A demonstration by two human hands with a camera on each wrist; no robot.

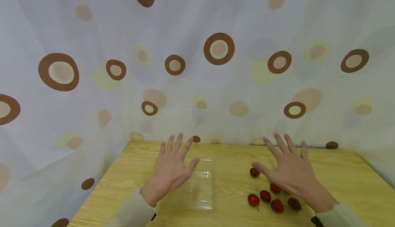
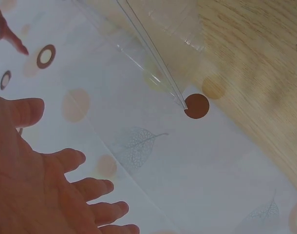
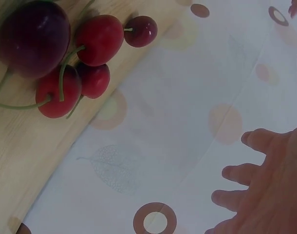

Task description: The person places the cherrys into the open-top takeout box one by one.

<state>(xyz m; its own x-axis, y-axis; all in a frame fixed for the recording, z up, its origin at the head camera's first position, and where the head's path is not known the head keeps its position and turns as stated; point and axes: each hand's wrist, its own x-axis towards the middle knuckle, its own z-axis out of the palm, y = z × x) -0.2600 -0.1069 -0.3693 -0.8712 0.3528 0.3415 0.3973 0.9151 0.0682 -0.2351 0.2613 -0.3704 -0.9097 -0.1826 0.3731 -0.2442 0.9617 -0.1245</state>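
Observation:
Both hands are held up over the table with fingers spread, and neither holds anything. My left hand (image 1: 170,169) is beside a clear plastic box (image 1: 202,186) and partly overlaps its left side in the head view. In the left wrist view the box's transparent edge (image 2: 151,51) shows beyond the spread fingers. My right hand (image 1: 291,170) hovers over several red cherries (image 1: 265,195) with thin green stems, covering part of the group. In the right wrist view, a dark cherry (image 3: 32,39) and brighter red ones (image 3: 100,40) lie close together on the wood.
A light wood-grain table (image 1: 231,165) carries the box left of centre and the cherries to its right. A pale curtain (image 1: 191,21) with brown rings and dots hangs behind the table's back edge and down its left side.

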